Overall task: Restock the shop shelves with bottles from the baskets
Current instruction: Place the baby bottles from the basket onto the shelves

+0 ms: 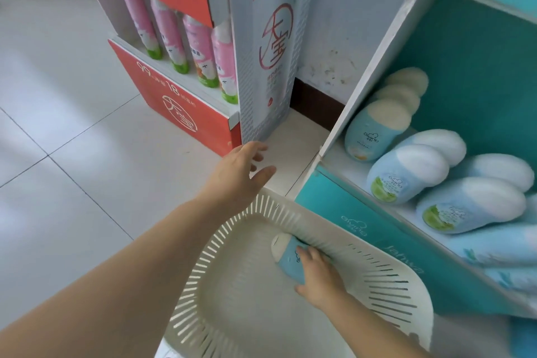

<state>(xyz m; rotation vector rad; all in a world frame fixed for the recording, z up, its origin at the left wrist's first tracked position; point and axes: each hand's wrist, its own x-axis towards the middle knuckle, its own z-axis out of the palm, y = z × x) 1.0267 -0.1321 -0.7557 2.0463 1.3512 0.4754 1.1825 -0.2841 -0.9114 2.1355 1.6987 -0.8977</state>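
A white slotted basket (220, 293) stands on the floor at the foot of a teal shelf unit (377, 229). Inside it lies one light-blue bottle with a white cap (286, 253), and my right hand (318, 279) grips it from above. My left hand (241, 171) hovers over the basket's far rim with its fingers spread, holding nothing. On the teal shelf, several matching blue bottles (404, 174) lie in rows with their white caps pointing outward.
A red and white cardboard display (180, 113) with pink bottles (200, 52) stands to the left, against the wall. A narrow gap of floor tile (287, 148) separates it from the teal unit. White floor tiles spread out to the left.
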